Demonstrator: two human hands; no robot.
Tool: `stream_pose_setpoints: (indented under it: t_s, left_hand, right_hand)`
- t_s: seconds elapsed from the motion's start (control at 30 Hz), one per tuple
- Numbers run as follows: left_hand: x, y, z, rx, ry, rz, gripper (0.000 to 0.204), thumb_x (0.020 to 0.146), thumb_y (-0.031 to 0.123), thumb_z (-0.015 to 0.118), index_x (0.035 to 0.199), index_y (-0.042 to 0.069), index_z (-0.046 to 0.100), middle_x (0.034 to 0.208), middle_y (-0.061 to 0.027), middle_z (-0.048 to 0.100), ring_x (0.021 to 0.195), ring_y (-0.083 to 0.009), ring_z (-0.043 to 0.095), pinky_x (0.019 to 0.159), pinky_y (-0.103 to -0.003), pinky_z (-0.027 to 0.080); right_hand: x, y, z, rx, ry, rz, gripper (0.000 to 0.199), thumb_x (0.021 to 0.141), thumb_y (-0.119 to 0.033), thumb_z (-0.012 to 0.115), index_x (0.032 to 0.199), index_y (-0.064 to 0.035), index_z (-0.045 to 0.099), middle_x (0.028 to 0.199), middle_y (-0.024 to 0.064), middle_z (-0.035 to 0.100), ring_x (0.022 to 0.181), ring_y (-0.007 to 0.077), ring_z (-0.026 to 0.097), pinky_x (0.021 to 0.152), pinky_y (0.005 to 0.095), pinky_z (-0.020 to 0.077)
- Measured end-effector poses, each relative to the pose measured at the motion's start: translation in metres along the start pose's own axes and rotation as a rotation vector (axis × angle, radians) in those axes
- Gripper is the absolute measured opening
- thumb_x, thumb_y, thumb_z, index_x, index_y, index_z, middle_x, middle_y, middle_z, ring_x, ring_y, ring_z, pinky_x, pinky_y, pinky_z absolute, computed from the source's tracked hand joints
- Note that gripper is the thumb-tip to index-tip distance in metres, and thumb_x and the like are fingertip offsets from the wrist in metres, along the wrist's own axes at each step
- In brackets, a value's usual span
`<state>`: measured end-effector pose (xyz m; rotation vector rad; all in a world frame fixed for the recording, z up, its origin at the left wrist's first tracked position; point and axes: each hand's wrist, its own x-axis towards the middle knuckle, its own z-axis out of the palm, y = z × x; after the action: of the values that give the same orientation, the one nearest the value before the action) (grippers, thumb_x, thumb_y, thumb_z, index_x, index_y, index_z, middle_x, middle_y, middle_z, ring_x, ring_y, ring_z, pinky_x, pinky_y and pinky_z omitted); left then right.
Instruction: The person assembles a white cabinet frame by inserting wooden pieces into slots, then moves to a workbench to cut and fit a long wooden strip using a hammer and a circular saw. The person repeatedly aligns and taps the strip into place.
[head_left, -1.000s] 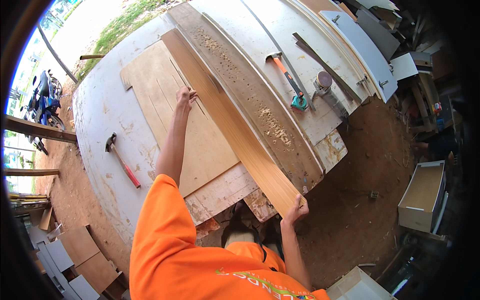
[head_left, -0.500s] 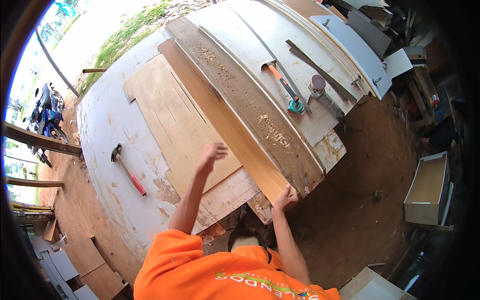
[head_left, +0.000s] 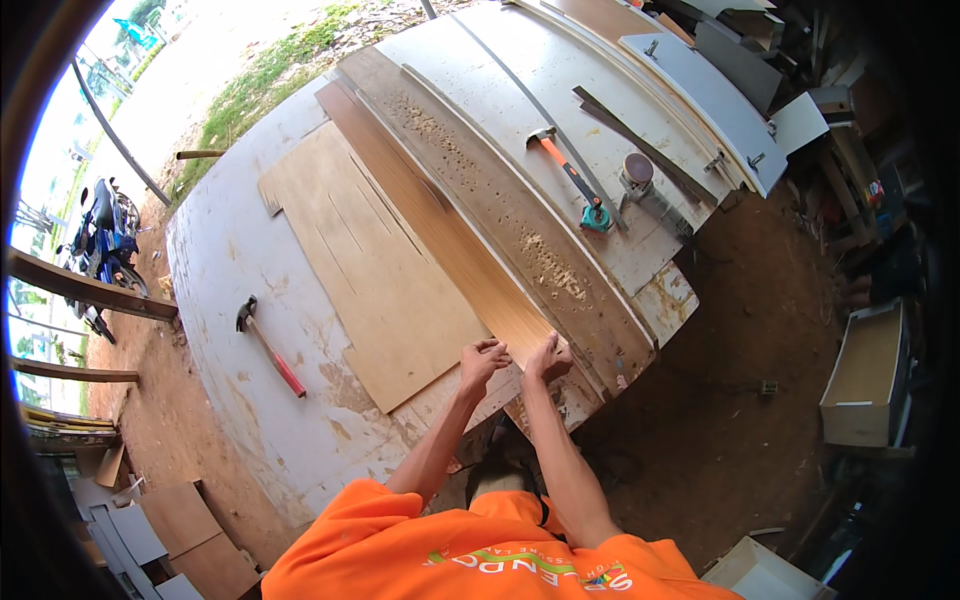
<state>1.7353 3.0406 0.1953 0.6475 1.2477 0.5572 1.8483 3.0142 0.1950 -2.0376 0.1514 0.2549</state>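
A long brown wood-grain strip [head_left: 455,245] lies lengthwise over the worktable, beside a thicker, worn board [head_left: 480,190] scattered with wood chips. My right hand [head_left: 547,360] is closed on the strip's near end, with the thumb on top. Beside it, my left hand [head_left: 484,362] has its fingers curled at the strip's near left corner; the fingertips are partly hidden. Left of the strip is a flat tan plywood sheet [head_left: 370,270] with several dark slits.
A red-handled claw hammer [head_left: 270,345] rests at left on the white worktable [head_left: 225,260]. Beyond the worn board are an orange-and-black hammer [head_left: 562,162], a teal tape measure [head_left: 596,217] and a clear cylindrical container [head_left: 655,205]. An open box [head_left: 862,375] stands at right.
My left hand has come down and right from above the plywood to the strip's near end. My right hand and that end have shifted away and slightly left.
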Motion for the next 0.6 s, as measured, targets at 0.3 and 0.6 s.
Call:
stream_pose_setpoints:
  t_s: [0.3, 0.6]
  left_hand:
    - [0.085, 0.055, -0.026, 0.064, 0.132, -0.015, 0.016, 0.095, 0.011, 0.071, 0.087, -0.003, 0.070, 0.075, -0.0098, 0.070, 0.060, -0.0172, 0.068, 0.052, -0.026, 0.056]
    - [0.150, 0.114, -0.055, 0.227, 0.302, 0.031, 0.018, 0.092, 0.009, 0.074, 0.080, -0.004, 0.070, 0.073, -0.0087, 0.067, 0.056, -0.0168, 0.067, 0.050, -0.028, 0.060]
  right_hand:
    - [-0.013, -0.031, 0.057, -0.093, -0.245, 0.096, 0.037, 0.091, -0.021, 0.064, 0.089, 0.0159, 0.066, 0.087, 0.0286, 0.072, 0.079, 0.0378, 0.073, 0.068, 0.0462, 0.0584]
    - [-0.064, -0.025, -0.006, -0.002, -0.917, 0.277, 0.029, 0.100, -0.023, 0.059, 0.099, 0.0052, 0.067, 0.091, 0.0137, 0.075, 0.060, 0.0187, 0.070, 0.049, 0.0289, 0.0563]
